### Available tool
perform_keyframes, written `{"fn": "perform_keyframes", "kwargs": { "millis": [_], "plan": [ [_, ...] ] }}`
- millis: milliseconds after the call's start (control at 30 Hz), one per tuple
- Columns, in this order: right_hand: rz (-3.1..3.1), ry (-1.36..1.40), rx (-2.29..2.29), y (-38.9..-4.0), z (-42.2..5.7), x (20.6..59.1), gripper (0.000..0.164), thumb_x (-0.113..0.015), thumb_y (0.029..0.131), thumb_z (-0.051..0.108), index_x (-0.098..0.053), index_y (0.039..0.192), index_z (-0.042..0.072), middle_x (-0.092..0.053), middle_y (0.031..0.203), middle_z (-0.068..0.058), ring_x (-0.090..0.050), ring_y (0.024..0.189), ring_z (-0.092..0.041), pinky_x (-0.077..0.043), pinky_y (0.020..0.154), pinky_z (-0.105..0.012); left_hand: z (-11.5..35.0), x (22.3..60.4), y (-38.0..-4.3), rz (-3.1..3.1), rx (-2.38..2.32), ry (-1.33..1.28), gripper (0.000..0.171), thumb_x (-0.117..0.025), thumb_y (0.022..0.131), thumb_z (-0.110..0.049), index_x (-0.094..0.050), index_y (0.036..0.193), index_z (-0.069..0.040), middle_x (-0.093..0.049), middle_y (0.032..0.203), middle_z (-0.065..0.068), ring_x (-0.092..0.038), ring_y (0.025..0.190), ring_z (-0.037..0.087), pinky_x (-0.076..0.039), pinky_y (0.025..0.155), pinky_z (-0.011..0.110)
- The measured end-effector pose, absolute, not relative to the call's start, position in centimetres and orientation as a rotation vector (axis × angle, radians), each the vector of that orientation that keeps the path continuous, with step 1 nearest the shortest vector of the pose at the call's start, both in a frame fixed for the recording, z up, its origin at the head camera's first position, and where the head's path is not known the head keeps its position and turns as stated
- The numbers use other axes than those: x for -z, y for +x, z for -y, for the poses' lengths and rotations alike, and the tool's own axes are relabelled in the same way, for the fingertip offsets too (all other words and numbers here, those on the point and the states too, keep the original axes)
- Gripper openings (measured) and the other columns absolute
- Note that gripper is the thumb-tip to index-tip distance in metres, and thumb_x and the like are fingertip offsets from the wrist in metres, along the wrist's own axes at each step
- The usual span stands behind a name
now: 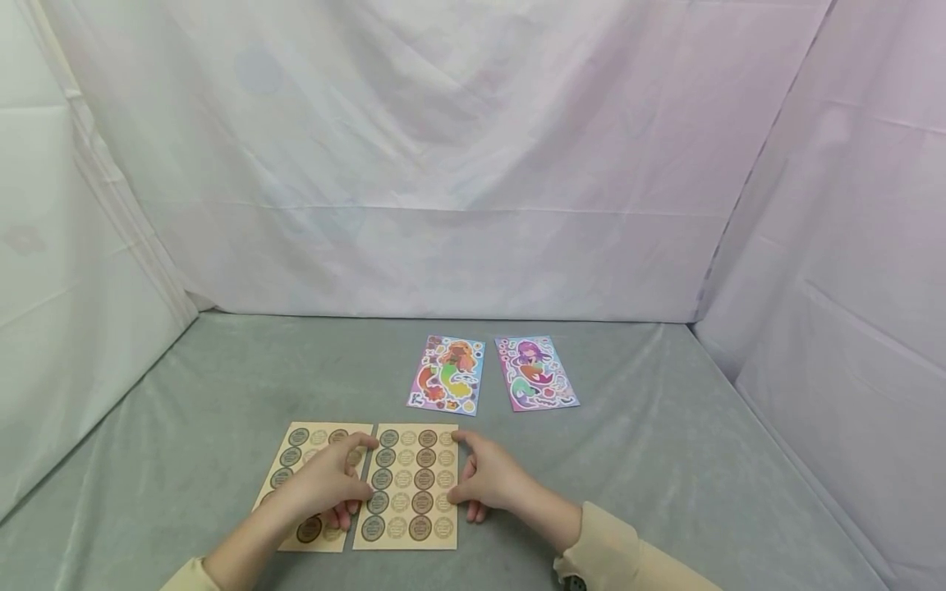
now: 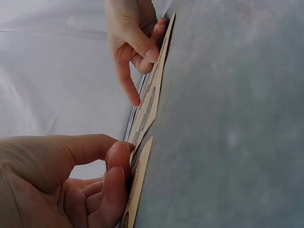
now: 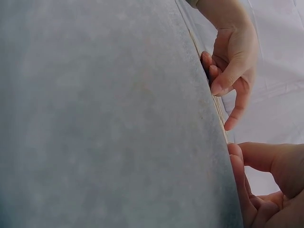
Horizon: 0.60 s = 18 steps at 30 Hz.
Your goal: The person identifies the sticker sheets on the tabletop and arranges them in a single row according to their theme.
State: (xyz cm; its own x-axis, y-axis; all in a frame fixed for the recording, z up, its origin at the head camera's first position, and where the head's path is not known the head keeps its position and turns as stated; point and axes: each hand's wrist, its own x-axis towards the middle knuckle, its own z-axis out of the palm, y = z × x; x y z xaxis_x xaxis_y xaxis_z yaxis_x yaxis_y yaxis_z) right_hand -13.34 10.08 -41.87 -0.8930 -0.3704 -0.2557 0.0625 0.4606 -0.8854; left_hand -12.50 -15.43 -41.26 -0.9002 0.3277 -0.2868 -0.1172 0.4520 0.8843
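Note:
A tan sheet of round stickers (image 1: 402,502) lies on the grey cloth between my two hands. My left hand (image 1: 330,478) has its forefinger and thumb spread along the left edge of this sheet. On the opposite edge, my right hand (image 1: 493,474) touches with its forefinger and thumb, also spread apart. The other fingers of both hands are bent beneath. A second tan sticker sheet (image 1: 301,437) lies just left of the first, partly hidden by my left hand and forearm. In the left wrist view, both sheets look flat on the cloth.
Behind the tan sheets lie two colourful mermaid sticker sheets, one with an orange-haired figure (image 1: 447,376) and one with a purple-haired figure (image 1: 536,373). Grey cloth (image 1: 665,460) covers the table. White curtains (image 1: 458,164) hang at the back and both sides.

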Motion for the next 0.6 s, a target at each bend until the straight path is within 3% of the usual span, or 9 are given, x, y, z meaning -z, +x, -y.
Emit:
{"fn": "perform_keyframes", "kwargs": {
  "millis": [600],
  "plan": [
    [-2.275,-0.254,1.415,-13.18,-10.45,41.47,0.085,-0.08,0.071,-0.001,-0.035,0.144,0.0,-0.06,0.069,-0.011,-0.055,0.039,-0.013,-0.048,0.036,-0.029,15.37,40.72,-12.53,-2.305,-1.409,0.155,0.07,-0.075,0.078,-0.009,-0.042,0.139,0.0,-0.055,0.055,0.01,-0.055,0.038,0.016,-0.049,0.037,0.031]
  ]
}}
